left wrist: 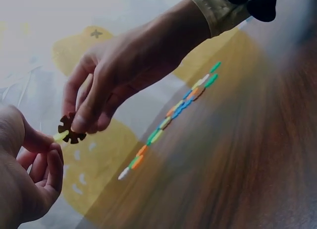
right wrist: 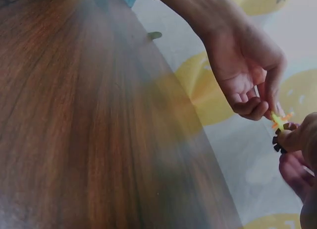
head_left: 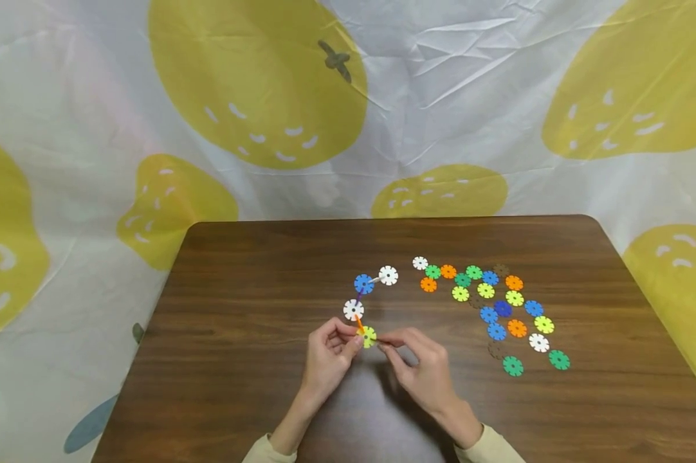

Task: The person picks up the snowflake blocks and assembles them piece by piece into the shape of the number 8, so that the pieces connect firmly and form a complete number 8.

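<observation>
Between the thumb and fingers of my left hand (head_left: pixel 327 363) is a yellow-green notched disc (head_left: pixel 369 337), the near end of a chain of interlocking discs. From it the chain runs away through an edge-on orange disc (head_left: pixel 359 324), a white disc (head_left: pixel 353 310), an edge-on purple one, a blue disc (head_left: pixel 363 283) and a pale edge-on piece to a white disc (head_left: pixel 388 276). My right hand (head_left: pixel 428 370) pinches a brown notched disc (left wrist: pixel 72 129), turned edge-on in the head view. The brown disc meets the yellow-green disc's right rim, crosswise to it.
Loose notched discs in several colours lie flat at the right of the brown wooden table (head_left: pixel 238 308), among them a green disc (head_left: pixel 512 366) nearest the front. Behind the table's far edge hangs a pale cloth (head_left: pixel 302 193) with yellow fruit prints.
</observation>
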Motion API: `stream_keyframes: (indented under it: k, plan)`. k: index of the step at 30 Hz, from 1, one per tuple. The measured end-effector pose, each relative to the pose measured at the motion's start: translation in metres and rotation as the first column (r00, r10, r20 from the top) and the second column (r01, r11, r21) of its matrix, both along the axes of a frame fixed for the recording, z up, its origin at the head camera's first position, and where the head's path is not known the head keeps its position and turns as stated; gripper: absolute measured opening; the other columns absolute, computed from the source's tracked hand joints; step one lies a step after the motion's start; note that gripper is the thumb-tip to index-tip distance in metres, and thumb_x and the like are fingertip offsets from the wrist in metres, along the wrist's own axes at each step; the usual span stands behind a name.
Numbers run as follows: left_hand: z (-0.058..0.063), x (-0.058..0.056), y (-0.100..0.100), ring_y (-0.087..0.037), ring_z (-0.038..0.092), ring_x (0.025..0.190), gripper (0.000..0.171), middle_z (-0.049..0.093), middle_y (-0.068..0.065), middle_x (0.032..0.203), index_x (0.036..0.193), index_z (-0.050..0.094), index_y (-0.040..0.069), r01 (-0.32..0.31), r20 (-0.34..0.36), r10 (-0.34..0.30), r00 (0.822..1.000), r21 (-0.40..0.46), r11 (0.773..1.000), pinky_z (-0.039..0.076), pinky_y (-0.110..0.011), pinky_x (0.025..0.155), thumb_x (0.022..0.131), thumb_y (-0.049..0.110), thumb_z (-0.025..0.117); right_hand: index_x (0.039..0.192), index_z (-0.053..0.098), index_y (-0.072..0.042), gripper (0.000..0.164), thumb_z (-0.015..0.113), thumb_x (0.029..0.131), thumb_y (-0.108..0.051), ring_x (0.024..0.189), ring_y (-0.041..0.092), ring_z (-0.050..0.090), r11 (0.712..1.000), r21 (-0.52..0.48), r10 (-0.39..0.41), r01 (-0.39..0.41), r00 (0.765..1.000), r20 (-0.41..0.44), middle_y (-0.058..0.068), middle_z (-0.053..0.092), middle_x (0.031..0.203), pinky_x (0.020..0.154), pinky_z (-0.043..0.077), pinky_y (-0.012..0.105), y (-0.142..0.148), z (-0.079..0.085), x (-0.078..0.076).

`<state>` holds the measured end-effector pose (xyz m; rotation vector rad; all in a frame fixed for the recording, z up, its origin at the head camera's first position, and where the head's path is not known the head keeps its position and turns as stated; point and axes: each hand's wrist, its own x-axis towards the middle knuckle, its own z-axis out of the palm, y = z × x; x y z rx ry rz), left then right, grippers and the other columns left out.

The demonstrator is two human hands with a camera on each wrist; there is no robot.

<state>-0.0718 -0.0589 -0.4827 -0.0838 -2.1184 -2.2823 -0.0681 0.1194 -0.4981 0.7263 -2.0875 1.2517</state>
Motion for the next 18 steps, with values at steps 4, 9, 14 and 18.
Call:
stream_keyframes:
  k: [4, 9, 14, 18]
  plan:
    - [-0.003, 0.001, 0.002, -0.008, 0.064, 0.067, 0.011, 0.065, -0.027, 0.083, 0.089, 0.061, -0.013, 0.021, -0.023, -0.022, 0.999, -0.026, 0.999, 0.057, -0.02, 0.06, 0.083, -0.016, 0.069, 0.1, 0.072, -0.001, 0.037, 0.081, 0.068, 0.014, 0.079, 0.024, 0.07, 0.997, 0.074, -0.043, 0.038, 0.997, 0.07, 0.009, 0.074, 0.094, 0.076, 0.06, 0.027, 0.006, -0.006, 0.0]
    - [-0.004, 0.002, 0.0, -0.007, 0.064, 0.068, 0.011, 0.066, -0.028, 0.084, 0.09, 0.061, -0.014, 0.015, -0.036, -0.015, 0.999, -0.019, 1.0, 0.059, -0.022, 0.062, 0.083, -0.016, 0.069, 0.106, 0.07, 0.001, 0.042, 0.084, 0.068, 0.012, 0.081, 0.027, 0.068, 0.97, 0.191, -0.186, 0.15, 0.965, 0.185, 0.014, 0.07, 0.096, 0.07, 0.061, 0.036, 0.018, -0.011, -0.01]
    - [-0.004, 0.002, -0.005, -0.006, 0.064, 0.07, 0.011, 0.066, -0.029, 0.086, 0.091, 0.061, -0.014, 0.004, -0.034, -0.004, 0.999, -0.015, 1.0, 0.058, -0.019, 0.063, 0.083, -0.016, 0.069, 0.12, 0.066, 0.007, 0.044, 0.08, 0.079, 0.003, 0.09, 0.035, 0.066, 0.92, 0.3, -0.35, 0.252, 0.872, 0.342, 0.023, 0.064, 0.112, 0.076, 0.059, 0.045, 0.047, -0.017, -0.031]
    - [-0.005, 0.003, -0.007, -0.006, 0.064, 0.07, 0.011, 0.066, -0.028, 0.087, 0.091, 0.061, -0.014, 0.006, -0.027, -0.006, 1.0, -0.014, 1.0, 0.057, -0.017, 0.064, 0.083, -0.016, 0.069, 0.136, 0.054, 0.011, 0.057, 0.076, 0.085, -0.003, 0.114, 0.049, 0.057, 0.874, 0.382, -0.447, 0.299, 0.802, 0.395, 0.033, 0.051, 0.136, 0.095, 0.05, 0.06, 0.07, -0.025, -0.046]
